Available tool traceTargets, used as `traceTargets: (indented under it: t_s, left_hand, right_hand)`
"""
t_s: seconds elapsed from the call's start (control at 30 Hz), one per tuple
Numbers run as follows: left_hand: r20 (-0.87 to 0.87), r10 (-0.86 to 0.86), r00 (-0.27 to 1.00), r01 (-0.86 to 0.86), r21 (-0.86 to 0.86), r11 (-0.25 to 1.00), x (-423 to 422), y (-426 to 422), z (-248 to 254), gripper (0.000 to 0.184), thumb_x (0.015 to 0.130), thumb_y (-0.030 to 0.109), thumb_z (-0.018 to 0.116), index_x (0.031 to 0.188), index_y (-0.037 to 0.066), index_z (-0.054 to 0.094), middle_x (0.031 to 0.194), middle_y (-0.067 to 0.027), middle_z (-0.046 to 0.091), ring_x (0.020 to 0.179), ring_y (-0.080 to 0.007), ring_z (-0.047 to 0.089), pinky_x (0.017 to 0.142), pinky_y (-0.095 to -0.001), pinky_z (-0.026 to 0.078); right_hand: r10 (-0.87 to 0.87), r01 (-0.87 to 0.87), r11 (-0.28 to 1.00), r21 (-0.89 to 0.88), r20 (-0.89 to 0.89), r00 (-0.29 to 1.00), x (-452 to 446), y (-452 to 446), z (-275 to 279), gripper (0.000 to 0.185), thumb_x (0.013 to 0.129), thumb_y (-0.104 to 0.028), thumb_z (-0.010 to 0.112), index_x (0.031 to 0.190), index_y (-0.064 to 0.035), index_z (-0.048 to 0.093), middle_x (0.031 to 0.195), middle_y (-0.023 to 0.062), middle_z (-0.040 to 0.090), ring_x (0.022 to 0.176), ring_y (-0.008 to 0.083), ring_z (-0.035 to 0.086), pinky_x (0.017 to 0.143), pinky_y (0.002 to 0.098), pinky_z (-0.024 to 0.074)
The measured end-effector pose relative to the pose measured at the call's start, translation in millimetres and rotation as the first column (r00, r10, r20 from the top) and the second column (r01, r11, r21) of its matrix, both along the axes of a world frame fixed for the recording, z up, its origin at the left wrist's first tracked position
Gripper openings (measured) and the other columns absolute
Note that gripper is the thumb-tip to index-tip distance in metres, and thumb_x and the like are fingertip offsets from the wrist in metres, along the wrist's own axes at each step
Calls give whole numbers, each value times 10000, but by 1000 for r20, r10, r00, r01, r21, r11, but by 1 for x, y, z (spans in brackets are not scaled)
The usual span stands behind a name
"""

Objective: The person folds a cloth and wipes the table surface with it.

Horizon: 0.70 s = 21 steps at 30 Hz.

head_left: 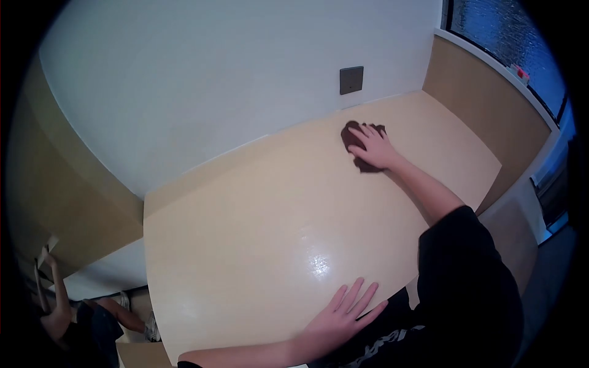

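A dark brown cloth (370, 165) lies bunched on the pale wood tabletop (233, 227), towards its back right. My right hand (375, 148) presses down on it, fingers stretched over the fabric, with part of the cloth hidden beneath the palm. Close to the table's near edge, my left hand (337, 316) rests with fingers spread and nothing in it. A glossy patch of reflected light shows on the surface just beyond that hand.
Behind the table stands a white wall with a grey wall plate (351, 80). To the right are a wood panel (485, 89) and a window (500, 37) with a small red-and-white item (519, 73) on its sill. Another person (92, 319) is at lower left.
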State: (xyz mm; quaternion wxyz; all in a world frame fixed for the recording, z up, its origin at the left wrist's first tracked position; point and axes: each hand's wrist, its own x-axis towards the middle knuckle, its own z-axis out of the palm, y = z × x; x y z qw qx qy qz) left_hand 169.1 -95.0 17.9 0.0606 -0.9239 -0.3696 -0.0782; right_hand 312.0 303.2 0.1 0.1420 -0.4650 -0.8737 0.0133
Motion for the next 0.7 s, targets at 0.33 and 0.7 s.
traceTargets:
  t_s: [0.33, 0.7]
  left_hand:
    - [155, 56, 986, -49, -45, 998, -1, -7, 14, 517, 908, 202, 445, 1420, 132, 432, 1483, -208, 387, 1345, -420, 392, 1081, -506, 364]
    - [217, 41, 975, -9, -147, 989, 5, -3, -4, 540, 899, 189, 476, 1434, 134, 421, 1484, -230, 371, 1343, -435, 380, 1078, -530, 350]
  right_hand:
    - [24, -21, 995, -102, 23, 999, 90, -188, 25, 725, 914, -461, 538, 1480, -65, 317, 1529, 225, 269, 1439, 372, 220, 1150, 586, 118]
    - [162, -131, 977, -165, 189, 968, 102, -218, 45, 679, 891, -447, 584, 1478, -190, 360, 1562, 157, 237, 1437, 391, 211, 1121, 633, 173]
